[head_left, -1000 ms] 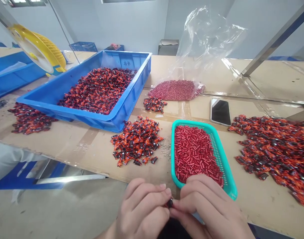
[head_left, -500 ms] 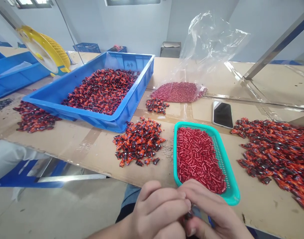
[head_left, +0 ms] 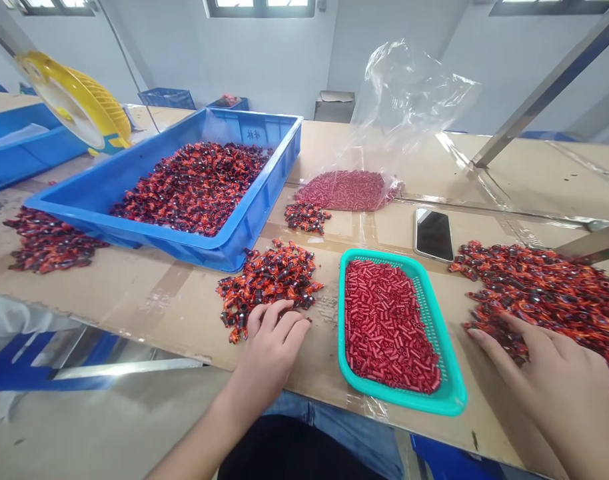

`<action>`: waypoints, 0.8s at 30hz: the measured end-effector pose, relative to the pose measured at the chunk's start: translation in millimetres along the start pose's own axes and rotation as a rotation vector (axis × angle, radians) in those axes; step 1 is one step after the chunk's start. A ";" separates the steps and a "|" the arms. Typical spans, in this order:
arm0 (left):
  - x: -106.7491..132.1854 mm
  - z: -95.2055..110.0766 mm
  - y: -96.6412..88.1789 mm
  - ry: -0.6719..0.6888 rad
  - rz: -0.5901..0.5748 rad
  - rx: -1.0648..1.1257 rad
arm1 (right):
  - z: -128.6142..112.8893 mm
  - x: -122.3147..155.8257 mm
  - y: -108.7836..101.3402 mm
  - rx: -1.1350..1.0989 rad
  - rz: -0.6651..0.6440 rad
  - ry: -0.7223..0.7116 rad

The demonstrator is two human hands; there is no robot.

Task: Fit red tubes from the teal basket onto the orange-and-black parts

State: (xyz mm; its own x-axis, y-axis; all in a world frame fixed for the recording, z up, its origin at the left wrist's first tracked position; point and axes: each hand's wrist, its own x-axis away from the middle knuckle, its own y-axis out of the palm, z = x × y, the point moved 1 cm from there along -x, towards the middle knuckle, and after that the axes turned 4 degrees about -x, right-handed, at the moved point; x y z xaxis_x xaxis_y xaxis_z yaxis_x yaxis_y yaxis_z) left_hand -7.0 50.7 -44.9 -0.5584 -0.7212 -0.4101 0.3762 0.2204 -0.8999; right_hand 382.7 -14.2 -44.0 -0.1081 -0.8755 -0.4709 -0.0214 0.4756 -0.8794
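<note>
Table [head_left: 179,297] edge runs just under L hand [head_left: 274,347]; its fingers curl at nr. side of sm. pile [head_left: 274,273], hold can't tell. R hand [head_left: 567,373]: thumb & index parted at lg. pile [head_left: 554,287] edge, hold can't tell. Betw. hands, cardboard strips flank green basket [head_left: 341,320] w/ red tubes [head_left: 384,327]. Past L fingers: blue tray [head_left: 259,217], orange-black pcs [head_left: 194,190] in.

i receive a bright view: glowing window [head_left: 261,8] beyond the green basket [head_left: 341,313], glare on the plastic bag [head_left: 404,93] behind it, shadow by the right hand [head_left: 559,380] rightward of it, wide-angle stretching outward.
</note>
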 end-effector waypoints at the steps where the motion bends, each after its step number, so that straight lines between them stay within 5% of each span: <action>1: -0.6 0.2 0.0 0.003 -0.004 0.001 | -9.2 0.3 -2.8 -0.016 0.024 -0.019; 4: -1.9 0.8 0.5 0.000 -0.003 -0.001 | -45.4 -1.7 -9.6 -0.150 0.046 -0.147; 10: -5.8 -2.9 4.5 0.005 -0.032 0.044 | -103.4 -15.5 -1.9 -0.379 -0.125 -0.462; 18: -9.0 -2.7 -2.2 -0.043 0.086 0.369 | -111.5 -24.6 0.9 -0.404 -0.211 -0.478; 24: -12.2 6.4 -17.5 -0.238 0.187 0.749 | -115.6 -24.9 -9.4 -0.494 -0.198 -0.385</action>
State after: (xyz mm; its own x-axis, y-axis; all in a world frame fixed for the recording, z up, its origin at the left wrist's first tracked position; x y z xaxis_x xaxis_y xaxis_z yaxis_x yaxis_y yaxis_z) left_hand -2.0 51.4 -23.2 -0.2966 -0.8548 -0.4259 0.8905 -0.0864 -0.4468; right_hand 270.7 12.9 -15.9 0.3058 -0.8749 -0.3756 -0.4681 0.2054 -0.8595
